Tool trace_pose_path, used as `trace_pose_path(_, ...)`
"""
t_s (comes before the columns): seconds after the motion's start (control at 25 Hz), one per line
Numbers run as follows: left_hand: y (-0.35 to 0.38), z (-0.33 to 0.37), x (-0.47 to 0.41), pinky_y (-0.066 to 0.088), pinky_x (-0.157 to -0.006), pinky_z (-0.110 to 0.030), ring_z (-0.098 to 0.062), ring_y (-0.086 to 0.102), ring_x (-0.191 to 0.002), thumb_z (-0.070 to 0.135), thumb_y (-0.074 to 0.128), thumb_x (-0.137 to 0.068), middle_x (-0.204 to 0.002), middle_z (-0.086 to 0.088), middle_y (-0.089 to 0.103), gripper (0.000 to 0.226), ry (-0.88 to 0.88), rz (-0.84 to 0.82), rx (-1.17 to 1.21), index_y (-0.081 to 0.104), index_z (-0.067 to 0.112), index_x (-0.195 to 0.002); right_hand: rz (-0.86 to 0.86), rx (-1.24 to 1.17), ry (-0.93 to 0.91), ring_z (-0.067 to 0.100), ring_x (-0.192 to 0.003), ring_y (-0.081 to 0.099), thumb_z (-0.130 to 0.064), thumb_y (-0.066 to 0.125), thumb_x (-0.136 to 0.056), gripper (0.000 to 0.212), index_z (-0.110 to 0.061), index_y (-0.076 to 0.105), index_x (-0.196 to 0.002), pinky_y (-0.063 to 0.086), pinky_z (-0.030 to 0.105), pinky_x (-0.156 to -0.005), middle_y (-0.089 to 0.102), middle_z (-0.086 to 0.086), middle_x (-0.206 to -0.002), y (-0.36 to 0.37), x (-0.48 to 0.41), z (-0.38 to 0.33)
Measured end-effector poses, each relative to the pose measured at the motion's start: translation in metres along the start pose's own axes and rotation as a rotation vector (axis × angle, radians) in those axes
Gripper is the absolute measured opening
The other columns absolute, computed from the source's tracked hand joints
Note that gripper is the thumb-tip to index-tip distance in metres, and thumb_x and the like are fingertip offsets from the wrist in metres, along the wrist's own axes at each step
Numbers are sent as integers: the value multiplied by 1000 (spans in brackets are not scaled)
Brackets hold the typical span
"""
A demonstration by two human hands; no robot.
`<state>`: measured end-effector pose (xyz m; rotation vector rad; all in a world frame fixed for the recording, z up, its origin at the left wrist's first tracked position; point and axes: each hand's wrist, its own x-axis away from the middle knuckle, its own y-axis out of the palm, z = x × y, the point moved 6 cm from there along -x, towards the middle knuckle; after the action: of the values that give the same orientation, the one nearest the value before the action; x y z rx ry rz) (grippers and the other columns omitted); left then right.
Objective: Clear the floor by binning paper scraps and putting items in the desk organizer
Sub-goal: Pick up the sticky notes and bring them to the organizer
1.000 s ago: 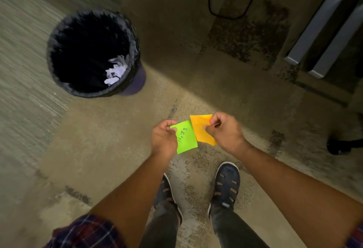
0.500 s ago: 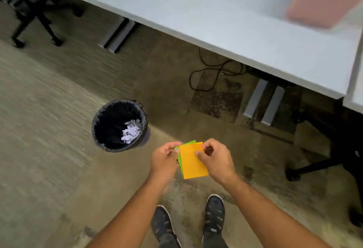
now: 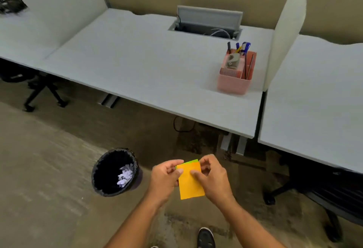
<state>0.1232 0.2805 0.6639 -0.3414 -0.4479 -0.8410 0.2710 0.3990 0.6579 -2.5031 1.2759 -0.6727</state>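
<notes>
Left hand (image 3: 165, 177) pinched shut on the left edge of the orange note (image 3: 191, 182), thumb on its face, fingers curled behind. Right hand (image 3: 213, 179) likewise closed on the right edge, thumb pressed near the middle of the sheet. Held upright-ish in front of the body, above the floor, long axis running away from the chest and tipped slightly left. Just behind it, a green note (image 3: 189, 161), only a thin strip showing along the top edge (squared up under the orange one, apparently).

Pink desk organizer (image 3: 235, 73) ahead and to the right, up on the bench (image 3: 137, 67), near its right end beside the divider panel (image 3: 282, 31). Well apart from both hands, reachable sooner by the right hand, judging by which side it lies on. Front compartment seemingly the free slot; pens (image 3: 242, 46) standing at the back.

Bin (image 3: 115, 172) on the floor just left of the left hand, white paper scraps (image 3: 125, 175) inside.

Hard to make out: any writing on the green note, the grey object in the organizer, how its compartments divide. Feet mostly cut off at the bottom edge; floor below the forearms hidden, so leftover scraps cannot be ruled out.
</notes>
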Motion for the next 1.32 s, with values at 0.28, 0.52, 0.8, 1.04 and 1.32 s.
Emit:
trace_pose_path(0.28, 32, 82, 13, 55, -62, -24, -8, 64, -72, 9, 64, -99, -87, 1, 73, 27, 108, -103, -299, 78, 26, -115, -18, 42, -93, 0, -85, 69, -40, 75, -91, 30, -32, 70, -120, 53, 18, -73, 72, -14, -88, -65, -7, -36)
trace_pose_path(0.52, 37, 132, -30, 56, -79, -28, -15, 69, -101, 17, 61, -102, -111, 3, 74, 25, 131, -114, -342, 76, 30, -116, -189, 20, -103, 8, -94, 69, -56, 73, -87, 65, -42, 48, -145, 56, 21, -75, 68, -13, -105, -73, -46, -59)
trace_pose_path(0.8, 42, 197, -116, 57, -97, -42, -12, 61, -107, 22, 51, -106, -117, 12, 65, 24, 116, -47, -280, 71, 35, -103, -346, 66, -43, 9, -90, 71, -74, 89, -54, 132, -50, 11, -158, 55, 19, -78, 67, -10, -115, -66, -114, -104)
trace_pose_path(1.04, 75, 248, -191, 53, -92, -37, -16, 59, -108, 23, 49, -106, -124, 8, 62, 25, 164, -124, -371, 70, 35, -107, -90, 119, -9, 9, -93, 71, -75, 63, -84, 80, -46, 33, -152, 57, 21, -77, 64, -14, -118, -97, -185, -132)
trace_pose_path(1.32, 148, 295, -247, 51, -72, -26, -11, 63, -96, 28, 49, -107, -115, 10, 66, 22, 258, -274, -431, 68, 39, -102, 184, 101, 20, 8, -72, 72, -21, 65, -101, 23, -19, 70, -123, 58, 17, -59, 73, -7, -85, -178, -256, -136)
